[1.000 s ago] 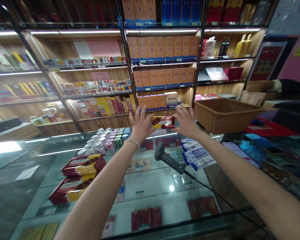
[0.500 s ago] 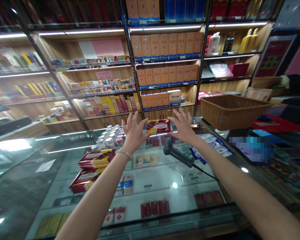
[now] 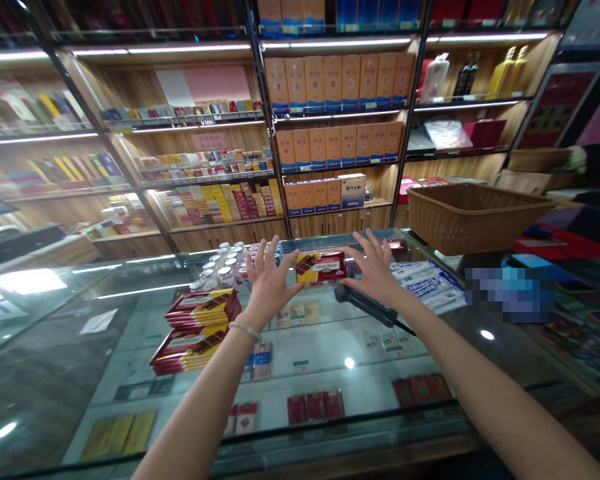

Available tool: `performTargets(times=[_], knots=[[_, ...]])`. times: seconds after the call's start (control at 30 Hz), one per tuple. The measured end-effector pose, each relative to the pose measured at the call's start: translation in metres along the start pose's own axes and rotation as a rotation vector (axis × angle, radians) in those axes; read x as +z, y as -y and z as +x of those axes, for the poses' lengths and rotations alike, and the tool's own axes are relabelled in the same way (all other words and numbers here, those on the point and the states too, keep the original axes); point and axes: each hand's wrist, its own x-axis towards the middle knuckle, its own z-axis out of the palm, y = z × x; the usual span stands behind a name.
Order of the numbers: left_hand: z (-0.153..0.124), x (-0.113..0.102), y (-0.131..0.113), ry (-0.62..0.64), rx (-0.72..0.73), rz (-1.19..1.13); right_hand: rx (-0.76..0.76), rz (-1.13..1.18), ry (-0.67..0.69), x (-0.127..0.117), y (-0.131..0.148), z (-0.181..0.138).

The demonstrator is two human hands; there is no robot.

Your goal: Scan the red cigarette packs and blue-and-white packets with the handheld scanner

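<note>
A red and yellow carton [image 3: 321, 267] lies at the far side of the glass counter [image 3: 325, 347]. My left hand [image 3: 266, 281] is at its left end with fingers spread wide and the thumb close to the carton's edge. My right hand [image 3: 373, 268] is at its right end, fingers also spread, the thumb touching or nearly touching the carton. Neither hand wraps round it. A black barcode scanner [image 3: 367, 305] lies just under my right wrist.
Two stacks of similar red and yellow cartons [image 3: 200, 327] sit left of my left arm. Small lidded jars [image 3: 225, 261] stand behind them. Blue and white packs [image 3: 425, 281] and a wicker basket [image 3: 473, 213] are to the right. Stocked shelves [image 3: 330, 140] fill the back wall.
A second ago my hands held the carton up between them. They then spread away from it, and now they have come back in to its two ends on the counter.
</note>
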Motion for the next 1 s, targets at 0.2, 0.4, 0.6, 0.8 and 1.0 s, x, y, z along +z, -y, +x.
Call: performTargets(times=[0.2,0.4,0.6,0.8,1.0], knots=[[-0.008,0.003,-0.002,0.008,0.019,-0.013,-0.017,-0.017,0.025,0.001,-0.002,-0.008],[-0.015,-0.002,-0.002,0.010,0.024,-0.048,-0.028,0.002,0.029,-0.006,0.002,-0.012],[-0.019,-0.004,0.007,0.067,0.014,-0.138,-0.037,0.053,0.056,-0.015,0.007,-0.012],[-0.017,-0.005,0.011,0.141,0.005,-0.231,-0.086,0.066,0.078,-0.018,0.008,-0.014],[-0.017,-0.004,0.011,0.183,-0.034,-0.311,-0.119,0.042,0.029,-0.018,0.008,-0.015]])
